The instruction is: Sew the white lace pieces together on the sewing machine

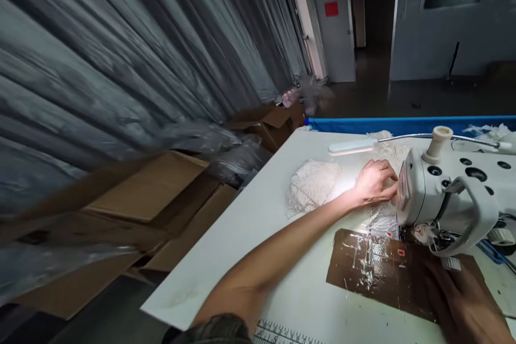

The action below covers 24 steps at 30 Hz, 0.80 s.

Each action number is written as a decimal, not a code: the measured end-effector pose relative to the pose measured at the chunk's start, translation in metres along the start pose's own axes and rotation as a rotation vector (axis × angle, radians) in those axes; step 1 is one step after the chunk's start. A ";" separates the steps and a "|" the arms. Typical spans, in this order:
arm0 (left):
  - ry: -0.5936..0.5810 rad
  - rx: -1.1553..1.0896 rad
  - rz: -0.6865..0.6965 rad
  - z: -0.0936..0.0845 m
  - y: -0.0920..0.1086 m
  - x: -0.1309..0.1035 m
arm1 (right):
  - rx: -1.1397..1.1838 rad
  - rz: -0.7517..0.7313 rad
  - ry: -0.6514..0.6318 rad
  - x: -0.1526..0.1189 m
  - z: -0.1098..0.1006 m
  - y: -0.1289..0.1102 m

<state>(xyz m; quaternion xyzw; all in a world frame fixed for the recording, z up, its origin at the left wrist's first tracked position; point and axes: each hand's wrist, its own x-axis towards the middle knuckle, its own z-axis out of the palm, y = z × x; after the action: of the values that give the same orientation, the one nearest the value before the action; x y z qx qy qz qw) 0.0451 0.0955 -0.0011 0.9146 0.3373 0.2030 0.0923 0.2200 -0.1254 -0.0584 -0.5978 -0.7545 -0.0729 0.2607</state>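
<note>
A white sewing machine [411, 193] stands at the right of the table, its head tilted toward me. My left hand [377, 181] is beside the machine head with its fingers curled closed on white lace fabric [382, 217]; the fingertips are partly hidden. This lace runs beneath the hand toward the needle area. A separate bundle of white lace [314, 185] lies left of the forearm. My right hand [463, 301], dark and smeared by motion, is low in front of the machine over a brown taped plate [363, 266]. Its fingers cannot be made out.
A lit lamp [352, 146] on a flexible neck hangs over the white table [242, 258]. A printed ruler scale [282, 333] lies at the near edge. Blue-handled scissors [489, 251] are at the right. Open cardboard boxes [149, 188] and clear plastic crowd the left side.
</note>
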 end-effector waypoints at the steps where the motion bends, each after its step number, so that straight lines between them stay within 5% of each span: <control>1: -0.024 0.029 -0.039 0.002 -0.001 0.010 | 0.003 -0.017 0.011 -0.001 0.003 0.002; 6: -0.017 0.094 -0.109 0.007 -0.009 0.038 | 0.042 -0.121 0.050 0.000 0.009 0.009; 10: 0.032 0.133 -0.078 0.001 -0.007 0.031 | 0.097 -0.136 0.054 0.002 0.008 0.011; 13: 0.042 0.149 -0.005 -0.007 0.003 0.000 | 0.109 -0.149 0.063 0.003 0.006 0.015; 19: 0.144 0.211 0.064 -0.027 0.011 -0.109 | 0.026 -0.311 0.094 0.011 -0.002 0.023; 24: 0.601 0.247 -0.419 -0.051 -0.020 -0.153 | 0.100 -0.248 0.152 0.015 -0.013 0.012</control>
<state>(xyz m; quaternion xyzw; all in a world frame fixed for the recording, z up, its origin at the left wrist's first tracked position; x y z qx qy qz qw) -0.0942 0.0114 -0.0086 0.7299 0.5508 0.3964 -0.0822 0.2326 -0.1148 -0.0425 -0.4790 -0.8034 -0.1119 0.3357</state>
